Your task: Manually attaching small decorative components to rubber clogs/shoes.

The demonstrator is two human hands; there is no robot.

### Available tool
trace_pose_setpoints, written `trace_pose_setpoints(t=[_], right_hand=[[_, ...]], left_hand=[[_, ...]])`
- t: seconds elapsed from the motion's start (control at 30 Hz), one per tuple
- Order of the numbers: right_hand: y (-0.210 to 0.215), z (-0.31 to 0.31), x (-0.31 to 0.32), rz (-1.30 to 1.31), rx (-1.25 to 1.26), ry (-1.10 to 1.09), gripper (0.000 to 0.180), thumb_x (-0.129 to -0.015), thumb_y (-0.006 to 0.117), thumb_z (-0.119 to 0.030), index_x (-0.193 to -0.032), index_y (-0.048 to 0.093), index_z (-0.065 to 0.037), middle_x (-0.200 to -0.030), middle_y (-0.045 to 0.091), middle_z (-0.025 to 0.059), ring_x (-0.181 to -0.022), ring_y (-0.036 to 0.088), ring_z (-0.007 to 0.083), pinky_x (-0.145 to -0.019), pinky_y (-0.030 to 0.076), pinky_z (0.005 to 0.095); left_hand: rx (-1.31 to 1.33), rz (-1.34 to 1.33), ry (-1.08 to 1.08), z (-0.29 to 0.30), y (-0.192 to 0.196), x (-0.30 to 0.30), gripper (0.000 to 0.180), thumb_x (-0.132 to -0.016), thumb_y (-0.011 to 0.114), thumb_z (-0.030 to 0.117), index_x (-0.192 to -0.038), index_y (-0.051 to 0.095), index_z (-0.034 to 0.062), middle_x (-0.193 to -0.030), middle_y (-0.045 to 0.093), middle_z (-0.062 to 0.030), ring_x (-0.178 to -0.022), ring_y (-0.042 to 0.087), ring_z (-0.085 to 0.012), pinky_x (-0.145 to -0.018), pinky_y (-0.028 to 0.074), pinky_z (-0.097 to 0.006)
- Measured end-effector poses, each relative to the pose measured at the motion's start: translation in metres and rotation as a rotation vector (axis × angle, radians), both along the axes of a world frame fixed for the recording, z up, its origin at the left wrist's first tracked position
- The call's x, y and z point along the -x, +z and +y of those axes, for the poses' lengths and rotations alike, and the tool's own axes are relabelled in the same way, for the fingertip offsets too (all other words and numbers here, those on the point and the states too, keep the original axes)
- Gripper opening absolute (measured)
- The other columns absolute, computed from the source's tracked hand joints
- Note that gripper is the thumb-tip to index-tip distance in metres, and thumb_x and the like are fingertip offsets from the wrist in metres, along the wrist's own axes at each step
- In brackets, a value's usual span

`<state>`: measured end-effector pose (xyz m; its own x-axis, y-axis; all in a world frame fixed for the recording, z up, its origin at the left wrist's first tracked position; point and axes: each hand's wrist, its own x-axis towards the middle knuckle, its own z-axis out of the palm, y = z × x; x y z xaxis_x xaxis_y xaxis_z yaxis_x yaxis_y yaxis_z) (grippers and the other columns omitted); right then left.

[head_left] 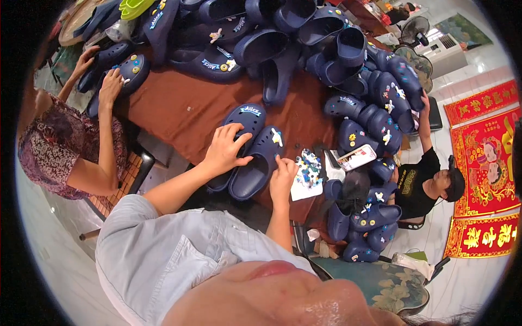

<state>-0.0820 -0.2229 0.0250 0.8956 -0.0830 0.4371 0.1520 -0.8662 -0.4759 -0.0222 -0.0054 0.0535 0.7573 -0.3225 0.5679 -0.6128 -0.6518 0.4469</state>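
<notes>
A pair of dark blue clogs lies in front of me on the brown cloth. The left clog (243, 116) has a light blue lettered charm at its toe; the right clog (255, 170) has a white figure charm. My left hand (228, 146) bends over the left clog, thumb reaching to the right clog's rim. My right hand (284, 178) is closed at the right clog's outer side, a fingertip against its upper; whether a small piece is pinched there is hidden. Beside that hand, small blue, white and green charms (309, 168) lie heaped on a white sheet (305, 191).
Dark blue clogs (217, 64) pile up along the far side and down the right (370, 217). A phone (357, 157) lies right of the charms. At left, a co-worker's hands (111, 84) touch another clog (133, 69). Another person in black (416, 187) sits at right, reaching toward the pile.
</notes>
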Motion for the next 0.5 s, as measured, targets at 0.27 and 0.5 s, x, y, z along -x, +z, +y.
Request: trace_pose_setpoints(t=[0.27,0.5], right_hand=[[0.021,0.010,-0.006,0.025,0.267,0.050,0.020,-0.085,0.060,0.001,-0.102,0.070,0.004,-0.097,0.059,0.0152,-0.102,0.053,0.0340,-0.087,0.045,0.0436],[0.022,0.003,-0.016,0.083,0.221,0.043,0.019,-0.082,0.057,-0.002,-0.095,0.071,0.003,-0.099,0.062,0.0145,-0.105,0.053,0.0336,-0.088,0.045,0.0435]], left_hand=[[-0.011,-0.020,0.004,0.000,0.002,0.003,0.065,-0.062,0.085,0.030,-0.118,0.060,0.0098,-0.121,0.053,-0.0145,-0.117,0.051,-0.0336,-0.099,0.039,-0.046],[-0.001,-0.060,0.032,0.000,-0.009,-0.001,0.064,-0.062,0.085,0.030,-0.118,0.061,0.0113,-0.122,0.054,-0.0139,-0.118,0.052,-0.0327,-0.098,0.040,-0.046]])
